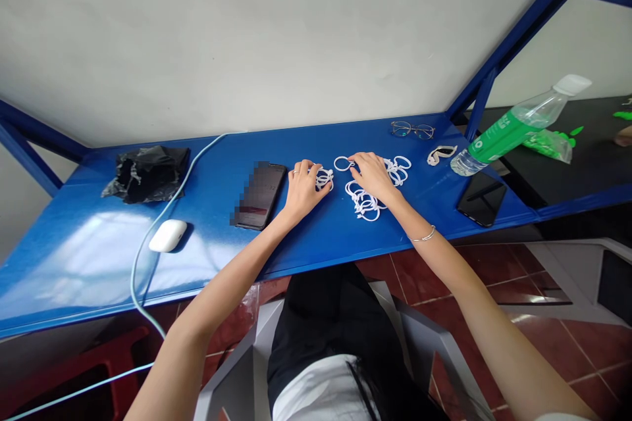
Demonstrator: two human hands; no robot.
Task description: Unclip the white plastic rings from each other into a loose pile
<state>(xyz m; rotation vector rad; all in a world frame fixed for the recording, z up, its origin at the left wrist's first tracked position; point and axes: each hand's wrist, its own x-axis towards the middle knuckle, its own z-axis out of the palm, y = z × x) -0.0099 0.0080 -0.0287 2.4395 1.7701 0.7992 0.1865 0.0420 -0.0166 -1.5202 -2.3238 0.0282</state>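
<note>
My left hand [303, 189] is curled round a small bunch of white rings [324, 179] on the blue table, thumb on the near side and fingers on the far side. My right hand [371, 173] pinches one thin white ring [341, 164] at its small knob, and the loop points left toward the bunch. Under and beside my right hand lies a loose heap of similar white rings [364, 202], with more of them [399, 170] showing past its right edge. Part of the heap is hidden by this hand.
Left of my left hand lies a dark phone [261, 196], then a white earbud case [168, 236], a pale blue cable [162, 214] and a black plastic bag [151, 172]. To the right are glasses [413, 130], a white clip [441, 155], a tilted bottle [508, 135] and another phone [482, 198].
</note>
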